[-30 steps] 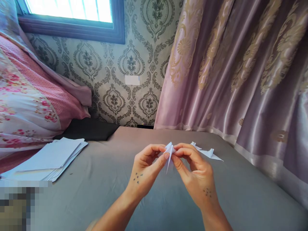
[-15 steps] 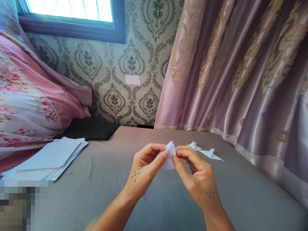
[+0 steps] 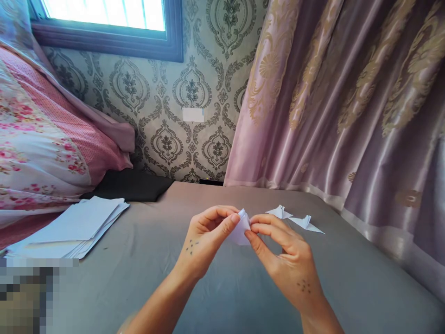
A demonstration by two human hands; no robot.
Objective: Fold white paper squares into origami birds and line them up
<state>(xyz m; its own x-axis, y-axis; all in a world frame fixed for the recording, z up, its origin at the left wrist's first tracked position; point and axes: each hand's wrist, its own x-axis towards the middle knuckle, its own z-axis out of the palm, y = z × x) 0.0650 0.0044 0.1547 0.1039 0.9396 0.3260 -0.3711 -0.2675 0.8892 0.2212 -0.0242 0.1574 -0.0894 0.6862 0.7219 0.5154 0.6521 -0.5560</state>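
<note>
A small piece of folded white paper (image 3: pixel 241 233) is held up between my two hands, above the grey sheet. My left hand (image 3: pixel 205 239) pinches its upper left part between thumb and fingers. On the other side, my right hand (image 3: pixel 283 248) grips the right edge with thumb and fingertips. Fingers cover part of the folds. Beyond my right hand, two folded white paper figures lie on the sheet: one figure (image 3: pixel 280 212) farther back and another figure (image 3: pixel 306 222) nearer, each with pointed ends and a raised middle.
A stack of white paper (image 3: pixel 74 222) lies at the left, in front of a folded black cloth (image 3: pixel 128 185). The grey sheet (image 3: pixel 156 260) covers the surface under my hands. Purple curtains (image 3: pixel 313 116) hang at the right, and pink floral fabric (image 3: pixel 45 153) drapes at the left.
Both hands stay on the folded paper. The left hand and the paper have shifted slightly left, and the paper's tip sits a little lower. My right fingers have moved slightly along its edge.
</note>
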